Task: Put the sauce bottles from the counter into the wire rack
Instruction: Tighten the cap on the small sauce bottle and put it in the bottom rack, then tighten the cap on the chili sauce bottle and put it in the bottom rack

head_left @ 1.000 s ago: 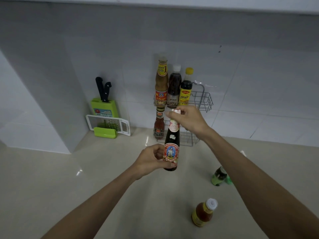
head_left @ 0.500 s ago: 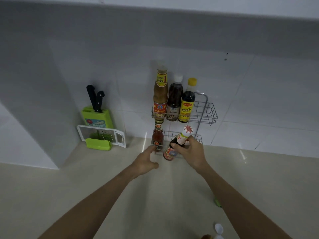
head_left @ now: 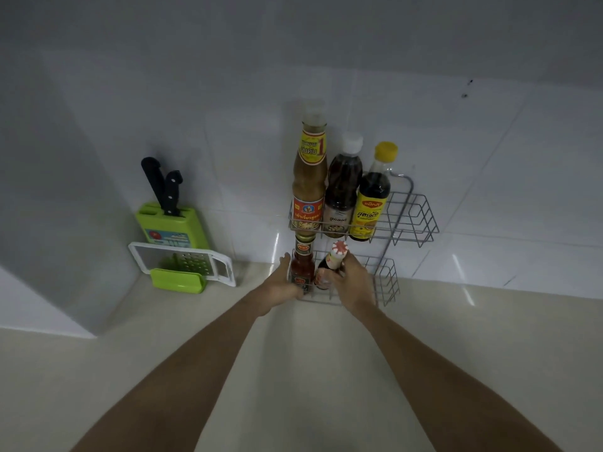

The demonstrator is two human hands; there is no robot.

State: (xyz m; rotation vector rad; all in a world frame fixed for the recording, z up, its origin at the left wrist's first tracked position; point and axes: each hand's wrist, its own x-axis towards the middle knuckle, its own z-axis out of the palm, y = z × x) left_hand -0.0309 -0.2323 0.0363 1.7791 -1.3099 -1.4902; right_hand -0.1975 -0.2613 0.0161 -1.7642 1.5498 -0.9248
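Note:
A two-tier wire rack [head_left: 412,216] stands against the tiled wall. Its upper tier holds a tall brown bottle [head_left: 309,177], a dark bottle with a white cap [head_left: 342,187] and a dark bottle with a yellow cap [head_left: 372,197]. In the lower tier a small red sauce bottle [head_left: 301,265] stands at the left. My right hand [head_left: 354,282] grips a dark bottle with a red-and-white cap [head_left: 332,261], tilted, inside the lower tier beside the red one. My left hand [head_left: 280,283] rests against the rack's lower left front corner, by the red bottle.
A green knife block [head_left: 173,223] with two black-handled knives leans on the wall to the left, with a white and green grater [head_left: 182,267] in front of it. A white box-like wall juts out at the far left. The pale counter [head_left: 293,370] stretches below my arms.
My right hand carried the dark bottle forward and down into the lower tier. My left hand let go of the bottle and moved to the rack's left corner. The view tilted up, losing the counter bottles.

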